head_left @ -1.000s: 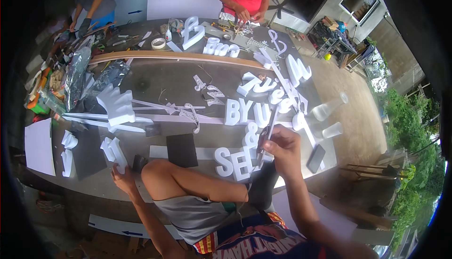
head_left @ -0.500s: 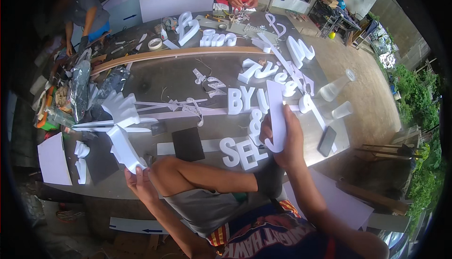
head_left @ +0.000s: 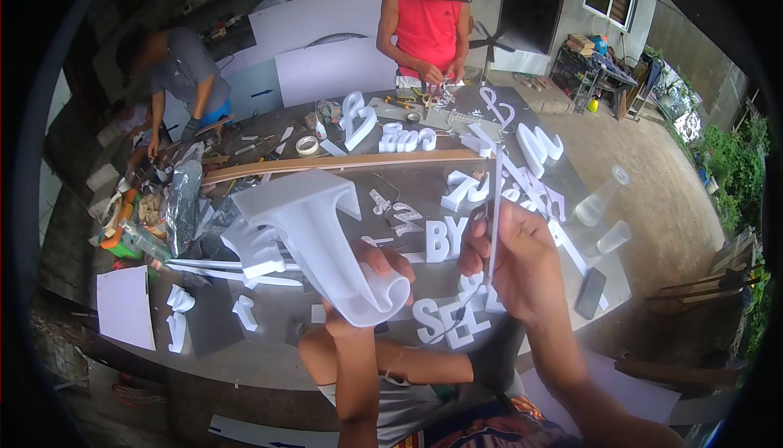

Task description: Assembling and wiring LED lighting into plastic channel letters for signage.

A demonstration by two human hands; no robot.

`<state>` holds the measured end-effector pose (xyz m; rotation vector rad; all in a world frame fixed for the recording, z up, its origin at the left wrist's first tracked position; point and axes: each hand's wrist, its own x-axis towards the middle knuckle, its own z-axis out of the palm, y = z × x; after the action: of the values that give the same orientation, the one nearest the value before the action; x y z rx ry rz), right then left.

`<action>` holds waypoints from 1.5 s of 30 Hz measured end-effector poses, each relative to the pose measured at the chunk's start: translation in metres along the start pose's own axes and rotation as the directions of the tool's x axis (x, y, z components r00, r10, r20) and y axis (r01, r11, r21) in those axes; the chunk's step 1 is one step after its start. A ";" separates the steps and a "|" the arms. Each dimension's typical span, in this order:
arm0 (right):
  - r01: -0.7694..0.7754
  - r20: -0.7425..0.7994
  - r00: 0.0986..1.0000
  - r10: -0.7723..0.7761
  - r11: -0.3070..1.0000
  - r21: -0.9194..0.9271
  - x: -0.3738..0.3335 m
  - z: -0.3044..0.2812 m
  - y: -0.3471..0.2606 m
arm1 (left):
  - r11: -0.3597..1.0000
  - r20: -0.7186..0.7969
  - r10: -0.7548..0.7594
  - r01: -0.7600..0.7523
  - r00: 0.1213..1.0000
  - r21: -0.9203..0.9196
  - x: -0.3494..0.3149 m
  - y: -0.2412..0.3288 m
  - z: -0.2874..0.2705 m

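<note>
While the left hand (head_left: 349,324) wraps the hooked end of a hollow white J-shaped letter (head_left: 314,232) above the bench (head_left: 273,357) | long axis slants, broad top far-left, hook near-right | right hand (head_left: 528,267) pinches a thin white panel (head_left: 495,203), edge-on, near-upright.

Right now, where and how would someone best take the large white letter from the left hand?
Grip the large white letter by its broad upper end, probably best from the person's left: that end is uncovered, while the left hand holds near the curled lower end.
</note>
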<state>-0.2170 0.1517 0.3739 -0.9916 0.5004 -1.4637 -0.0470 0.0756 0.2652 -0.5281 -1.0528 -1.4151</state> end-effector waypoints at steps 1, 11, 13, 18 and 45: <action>-0.010 0.000 1.000 0.010 1.000 -0.020 0.005 0.007 -0.007 | 1.000 -0.073 0.005 -0.004 0.997 0.009 0.000 0.000 0.006; 0.044 0.330 0.937 0.119 0.894 -0.446 0.062 0.085 -0.041 | 0.993 -0.203 0.007 0.017 0.979 0.115 -0.005 0.013 -0.006; -0.035 0.288 0.918 0.272 0.780 -0.625 0.068 0.094 -0.030 | 0.993 -0.167 0.116 -0.116 0.979 0.009 -0.009 0.016 -0.011; 0.232 0.330 0.933 0.143 0.461 -0.856 0.079 0.093 0.011 | 0.970 -0.350 0.112 -0.026 0.930 0.243 -0.016 0.035 -0.010; -0.190 0.284 0.908 0.308 0.908 -0.374 0.074 0.057 0.035 | 0.983 -0.184 -0.078 0.106 0.980 0.149 -0.025 0.047 -0.015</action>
<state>-0.1432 0.0889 0.3977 -1.3674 0.6153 -0.9617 0.0054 0.0831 0.2505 -0.2356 -1.0458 -1.4173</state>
